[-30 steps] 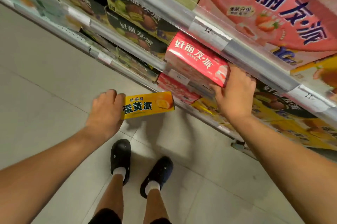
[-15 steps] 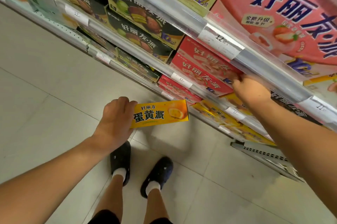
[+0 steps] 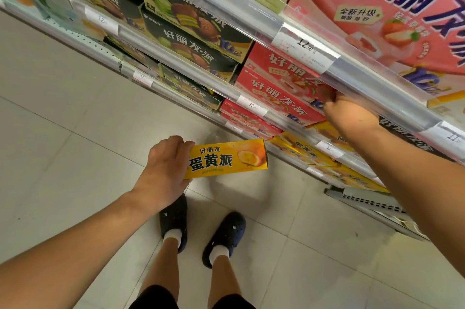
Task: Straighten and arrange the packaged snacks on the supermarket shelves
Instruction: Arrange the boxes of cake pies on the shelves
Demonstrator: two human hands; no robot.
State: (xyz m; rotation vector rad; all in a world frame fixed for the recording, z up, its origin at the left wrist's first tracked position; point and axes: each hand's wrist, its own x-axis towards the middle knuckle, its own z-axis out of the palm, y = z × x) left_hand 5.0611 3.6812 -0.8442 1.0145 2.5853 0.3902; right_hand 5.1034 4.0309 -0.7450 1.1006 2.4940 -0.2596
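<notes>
The left hand [image 3: 163,172] has a closed grip on the yellow snack box [image 3: 227,159] clear of the shelves, while the right hand [image 3: 348,113], grip unclear, presses the red boxes [image 3: 274,89] back, so shelving it among the yellow boxes [image 3: 304,150] below that hand seems next.

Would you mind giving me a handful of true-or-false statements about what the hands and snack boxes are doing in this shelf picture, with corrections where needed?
1. The left hand holds a yellow box out over the floor, clear of the shelves. True.
2. The right hand is holding a green box. False: it reaches in against the stacked red boxes under a shelf rail, and whether it grips one is hidden.
3. The dark boxes sit to the left of the red ones in the picture. True.
4. The yellow box is torn open. False: it looks closed and intact.
5. The person is barefoot. False: dark clogs with white socks are on the feet.
</notes>
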